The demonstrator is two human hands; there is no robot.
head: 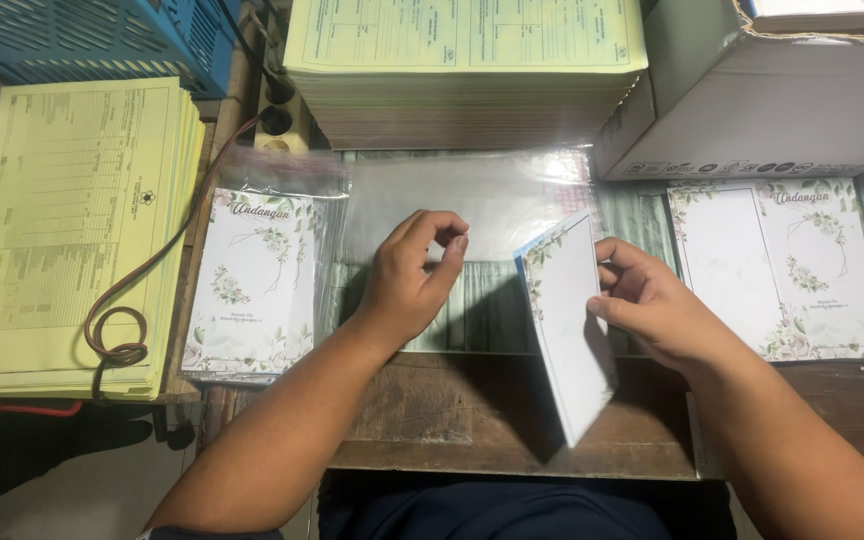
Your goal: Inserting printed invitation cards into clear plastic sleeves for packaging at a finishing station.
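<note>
**Hands at centre frame: card and sleeve**

Right hand [652, 310] is pinched on a floral card [567, 320], held upright on edge, centre-right. Left hand [412, 275] is pinched on a clear plastic sleeve [472, 200] lying flat, centre. Bagged cards [252, 280] are stacked left; unbagged cards [782, 265] lie right.

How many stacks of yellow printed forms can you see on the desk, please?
2. One stack of yellow forms lies at the far left with a brown cable on it; a taller stack sits at top centre. Its lower sheets look mixed in colour.
</note>
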